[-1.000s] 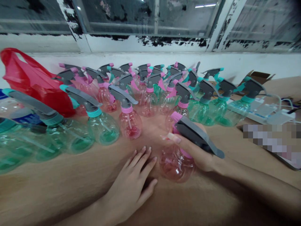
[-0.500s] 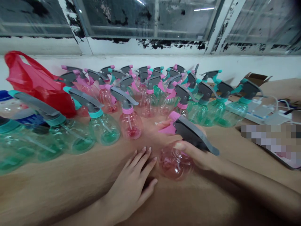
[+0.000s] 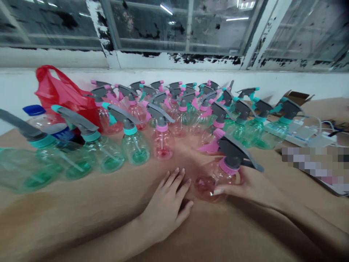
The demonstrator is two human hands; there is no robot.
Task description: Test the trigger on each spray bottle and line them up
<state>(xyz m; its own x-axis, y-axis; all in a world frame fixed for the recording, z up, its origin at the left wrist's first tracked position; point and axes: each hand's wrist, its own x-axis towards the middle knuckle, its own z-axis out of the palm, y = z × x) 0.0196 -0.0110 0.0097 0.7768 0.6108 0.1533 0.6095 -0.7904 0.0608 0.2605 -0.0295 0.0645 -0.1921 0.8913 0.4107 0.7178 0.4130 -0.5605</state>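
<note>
My right hand (image 3: 249,185) is wrapped round the body of a pink spray bottle (image 3: 211,180) with a grey trigger head and pink collar. The bottle stands on the brown table (image 3: 81,214), a little to the right of my left hand. My left hand (image 3: 169,202) lies flat on the table with its fingers stretched out and holds nothing; its fingertips are close to the bottle's base.
Several pink and green spray bottles (image 3: 160,134) stand in rows toward the white wall. A red plastic bag (image 3: 61,92) and a blue-capped water bottle (image 3: 45,122) are at the left. A white power strip (image 3: 300,133) with cables and a cardboard box (image 3: 298,97) lie at the right.
My right hand slid down from the trigger head to the bottle's body, and the bottle now stands on the table. My left hand stayed flat. The view shifted, so everything sits further right.
</note>
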